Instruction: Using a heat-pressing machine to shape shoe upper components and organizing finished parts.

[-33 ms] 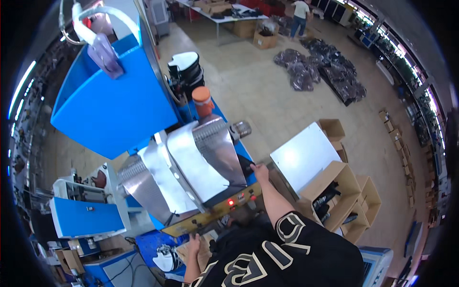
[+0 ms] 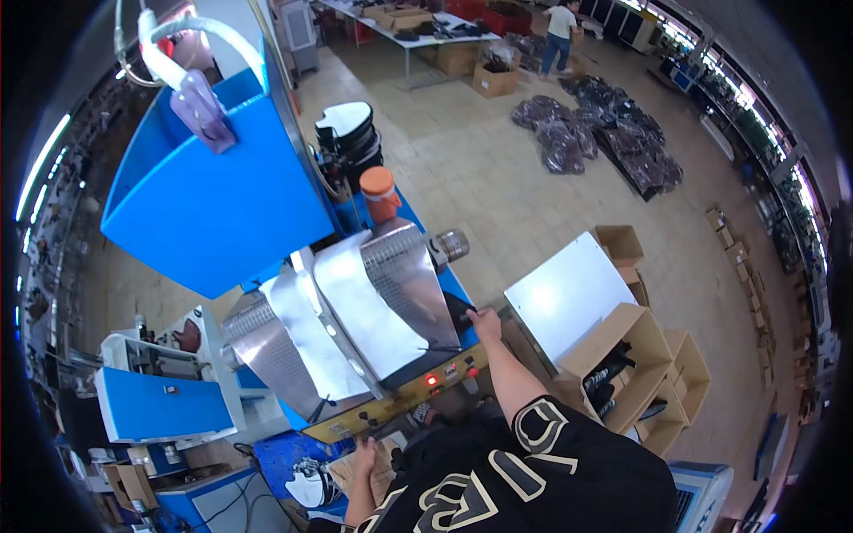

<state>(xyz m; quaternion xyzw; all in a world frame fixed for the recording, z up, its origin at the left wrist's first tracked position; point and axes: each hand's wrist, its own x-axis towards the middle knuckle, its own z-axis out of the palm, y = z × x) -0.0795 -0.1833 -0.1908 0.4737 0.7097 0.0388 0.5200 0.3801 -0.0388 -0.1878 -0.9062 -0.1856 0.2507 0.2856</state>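
In front of me stands a machine with a metal top [image 2: 418, 271], white sheets [image 2: 373, 315] draped over it and a metal bar [image 2: 329, 315] running between them. My right hand [image 2: 484, 324] is closed on the edge of a dark, flat piece [image 2: 459, 313] at the machine's right side; its kind is unclear. My left hand [image 2: 365, 457] is low, with fingers curled beside a small black knob [image 2: 371, 423] under the yellow front panel [image 2: 400, 391]. Whatever it grips is too small to make out. A red light [image 2: 432, 380] glows on the panel.
A blue hood [image 2: 213, 213] rises at the back left. An orange-lidded container [image 2: 379, 191] stands behind the machine. To the right are a white board [image 2: 569, 298] and cardboard boxes [image 2: 613, 346] with dark items. Bagged goods [image 2: 560, 133] lie on the floor; a person [image 2: 558, 40] stands far off.
The whole view has shifted slightly, with the scene a little lower and to the right. Both hands keep nearly the same places at the machine. The distant person's posture has changed slightly.
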